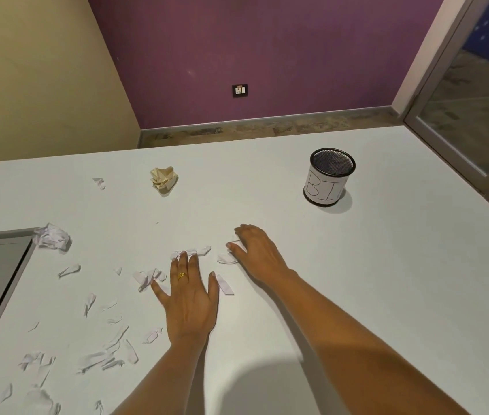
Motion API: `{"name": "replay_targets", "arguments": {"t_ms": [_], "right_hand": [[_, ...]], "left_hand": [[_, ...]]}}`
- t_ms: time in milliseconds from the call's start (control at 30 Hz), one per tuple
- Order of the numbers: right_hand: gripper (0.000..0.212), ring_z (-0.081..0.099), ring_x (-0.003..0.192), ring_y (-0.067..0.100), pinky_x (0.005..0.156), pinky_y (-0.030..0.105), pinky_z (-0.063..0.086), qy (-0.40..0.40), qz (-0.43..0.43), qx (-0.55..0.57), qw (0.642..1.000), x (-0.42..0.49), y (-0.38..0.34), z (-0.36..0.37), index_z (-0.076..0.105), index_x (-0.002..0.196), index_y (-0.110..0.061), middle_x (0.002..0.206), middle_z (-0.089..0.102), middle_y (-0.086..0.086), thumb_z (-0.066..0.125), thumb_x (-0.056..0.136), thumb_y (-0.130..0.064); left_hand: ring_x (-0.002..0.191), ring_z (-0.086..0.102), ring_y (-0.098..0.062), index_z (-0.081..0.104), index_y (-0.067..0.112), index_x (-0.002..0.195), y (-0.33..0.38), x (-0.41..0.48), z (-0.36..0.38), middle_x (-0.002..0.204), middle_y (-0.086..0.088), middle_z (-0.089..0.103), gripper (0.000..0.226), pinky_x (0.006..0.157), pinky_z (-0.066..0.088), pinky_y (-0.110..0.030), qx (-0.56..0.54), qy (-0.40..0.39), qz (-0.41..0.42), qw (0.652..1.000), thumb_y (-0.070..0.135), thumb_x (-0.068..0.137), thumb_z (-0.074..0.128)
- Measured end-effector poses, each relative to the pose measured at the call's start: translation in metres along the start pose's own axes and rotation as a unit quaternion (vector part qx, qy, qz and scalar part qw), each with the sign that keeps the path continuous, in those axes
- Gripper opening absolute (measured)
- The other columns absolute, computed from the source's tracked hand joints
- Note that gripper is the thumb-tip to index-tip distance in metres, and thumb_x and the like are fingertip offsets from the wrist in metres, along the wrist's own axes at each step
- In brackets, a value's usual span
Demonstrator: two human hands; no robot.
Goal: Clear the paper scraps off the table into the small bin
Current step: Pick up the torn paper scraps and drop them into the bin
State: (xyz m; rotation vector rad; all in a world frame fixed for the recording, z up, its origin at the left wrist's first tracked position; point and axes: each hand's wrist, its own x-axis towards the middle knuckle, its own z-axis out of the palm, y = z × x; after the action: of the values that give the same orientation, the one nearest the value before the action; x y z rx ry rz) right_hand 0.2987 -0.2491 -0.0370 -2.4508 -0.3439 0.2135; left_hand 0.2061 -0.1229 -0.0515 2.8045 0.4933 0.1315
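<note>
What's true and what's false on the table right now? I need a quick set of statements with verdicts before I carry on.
1. The small bin stands upright on the table, off to the right of both hands. True.
2. The left hand grips a crumpled ball. False: it lies flat with its fingers spread, among scraps.
3. A yellowish crumpled ball lies on the far part of the table. True.
4. Most scraps lie to the right of the bin. False: they are scattered over the near left part.
5. The right hand is above the bin. False: it rests on the table by a few scraps, well short of the bin.
</note>
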Motion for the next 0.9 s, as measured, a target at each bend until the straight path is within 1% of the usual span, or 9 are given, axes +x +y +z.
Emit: {"name": "replay_targets", "arguments": {"t_ms": [167,333,433,467,600,633,700,767,900], "right_hand": [[0.051,0.026,0.142,0.017,0.112,0.030,0.025,-0.009,-0.030,-0.012,0.999,-0.016,-0.010,0.012,0.043,0.137,-0.011,0.149,0.038,0.005,0.050,0.094,-0.037],[0.032,0.035,0.135,0.020,0.102,0.033,0.041,0.011,-0.082,-0.050,0.995,-0.026,-0.013,0.016,0.057,0.125,-0.007,0.140,0.049,0.009,0.043,0.098,-0.018],[0.029,0.043,0.123,0.023,0.093,0.036,0.046,0.025,-0.096,-0.058,0.993,-0.028,-0.011,0.016,0.060,0.120,-0.004,0.124,0.060,0.012,0.043,0.097,-0.009],[0.029,0.045,0.120,0.022,0.091,0.036,0.046,0.027,-0.098,-0.051,0.993,-0.028,-0.010,0.016,0.060,0.120,-0.004,0.120,0.062,0.012,0.045,0.096,-0.007],[0.029,0.050,0.115,0.025,0.093,0.036,0.046,0.034,-0.112,-0.030,0.993,-0.029,-0.006,0.012,0.061,0.120,-0.001,0.119,0.064,0.014,0.050,0.092,-0.002],[0.027,0.052,0.111,0.027,0.091,0.037,0.046,0.037,-0.111,-0.028,0.993,-0.029,-0.006,0.010,0.063,0.116,0.001,0.115,0.066,0.016,0.050,0.092,-0.002],[0.022,0.056,0.101,0.030,0.085,0.040,0.047,0.043,-0.099,-0.028,0.994,-0.028,-0.005,0.008,0.067,0.102,0.004,0.102,0.068,0.020,0.049,0.091,0.000],[0.020,0.056,0.092,0.032,0.080,0.042,0.046,0.050,-0.081,-0.027,0.995,-0.026,-0.004,0.005,0.066,0.090,0.009,0.090,0.068,0.023,0.047,0.089,0.003],[0.019,0.060,0.092,0.032,0.083,0.041,0.046,0.058,-0.061,-0.026,0.996,-0.023,-0.001,-0.005,0.064,0.088,0.012,0.092,0.069,0.023,0.046,0.086,0.008]], "left_hand": [[0.145,0.017,-0.018,0.026,0.016,0.143,-0.001,-0.001,0.000,0.154,-0.004,0.026,0.053,0.115,0.004,-0.058,0.000,0.002,0.005,1.000,0.041,0.096,0.029],[0.145,0.017,-0.018,0.026,0.016,0.143,-0.001,-0.001,0.000,0.154,-0.004,0.026,0.053,0.116,0.004,-0.058,-0.004,0.002,0.004,1.000,0.041,0.095,0.029],[0.145,0.017,-0.018,0.026,0.017,0.143,-0.002,0.000,0.000,0.154,-0.004,0.026,0.053,0.116,0.004,-0.058,-0.002,0.002,0.004,1.000,0.041,0.095,0.029],[0.145,0.017,-0.018,0.026,0.016,0.143,-0.002,0.000,0.000,0.154,-0.004,0.027,0.053,0.116,0.005,-0.058,-0.003,0.003,0.005,1.000,0.040,0.095,0.029],[0.145,0.017,-0.018,0.027,0.016,0.142,-0.002,0.000,0.001,0.153,-0.005,0.028,0.053,0.115,0.005,-0.058,-0.003,0.003,0.004,1.000,0.040,0.095,0.030],[0.145,0.018,-0.019,0.027,0.016,0.142,-0.002,0.000,0.001,0.153,-0.005,0.028,0.053,0.115,0.005,-0.059,-0.002,0.005,0.005,1.000,0.040,0.095,0.031],[0.145,0.018,-0.019,0.028,0.016,0.142,-0.002,0.000,0.001,0.153,-0.005,0.028,0.053,0.115,0.005,-0.059,-0.002,0.005,0.006,1.000,0.040,0.095,0.031],[0.144,0.019,-0.020,0.028,0.015,0.141,-0.002,0.000,0.001,0.153,-0.006,0.029,0.052,0.115,0.005,-0.059,-0.004,0.005,0.005,1.000,0.039,0.095,0.032],[0.144,0.020,-0.020,0.030,0.015,0.141,-0.001,0.000,0.000,0.152,-0.007,0.030,0.052,0.114,0.006,-0.060,-0.001,0.008,0.007,1.000,0.039,0.095,0.034]]}}
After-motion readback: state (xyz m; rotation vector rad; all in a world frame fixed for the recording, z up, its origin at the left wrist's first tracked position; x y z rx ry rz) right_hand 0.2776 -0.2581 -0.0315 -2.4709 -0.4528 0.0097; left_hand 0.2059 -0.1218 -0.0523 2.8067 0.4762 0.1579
